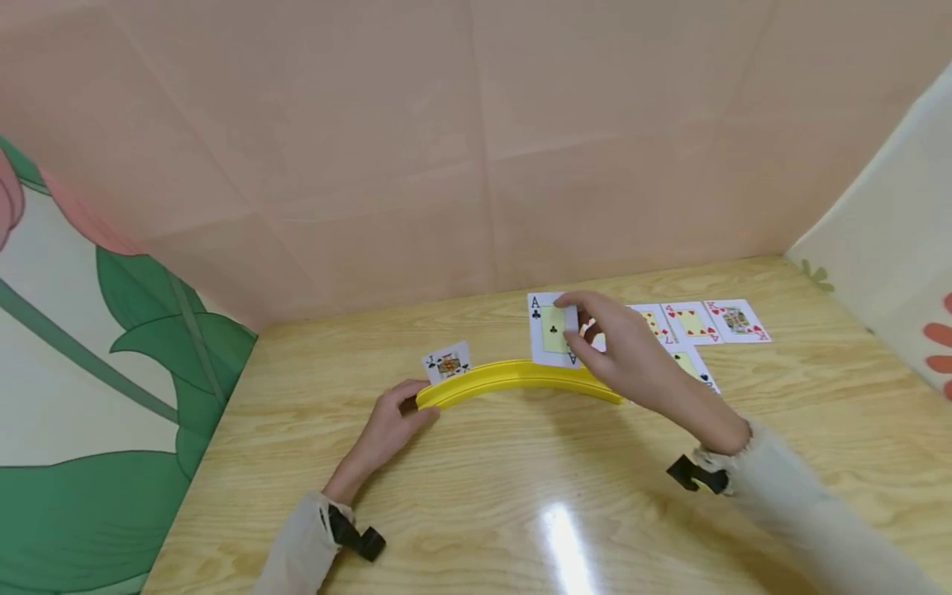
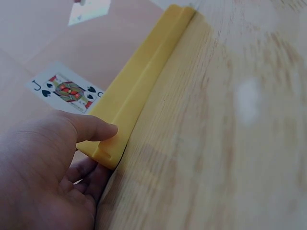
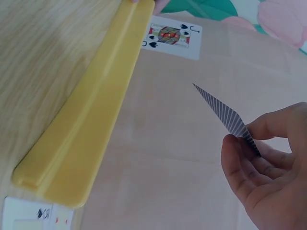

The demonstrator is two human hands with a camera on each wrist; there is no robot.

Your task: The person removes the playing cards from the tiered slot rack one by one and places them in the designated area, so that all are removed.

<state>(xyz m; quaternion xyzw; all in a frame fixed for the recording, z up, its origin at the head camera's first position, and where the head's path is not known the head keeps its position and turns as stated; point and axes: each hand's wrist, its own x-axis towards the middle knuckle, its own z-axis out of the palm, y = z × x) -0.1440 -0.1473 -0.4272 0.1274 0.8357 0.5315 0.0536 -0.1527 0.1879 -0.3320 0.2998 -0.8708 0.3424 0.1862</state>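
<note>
A curved yellow card holder (image 1: 513,376) stands on the wooden table. My left hand (image 1: 390,421) grips its left end, the thumb (image 2: 98,129) on the near side and fingers behind. Upright in the holder's left part is a jack of spades (image 2: 67,88), tilted a little. Above the holder's middle-right, my right hand (image 1: 632,351) pinches an ace of clubs (image 1: 550,330) by its right edge, its face towards the head camera. The right wrist view shows that card's striped back (image 3: 220,112), bent slightly and apart from the holder (image 3: 96,105).
Several face-up cards lie on the table at the right, behind my right hand, among them a king of hearts (image 1: 738,321), a red four (image 1: 690,322) and a black-suited card (image 1: 695,368). A pink cloth wall (image 1: 372,165) rises along the table's back edge.
</note>
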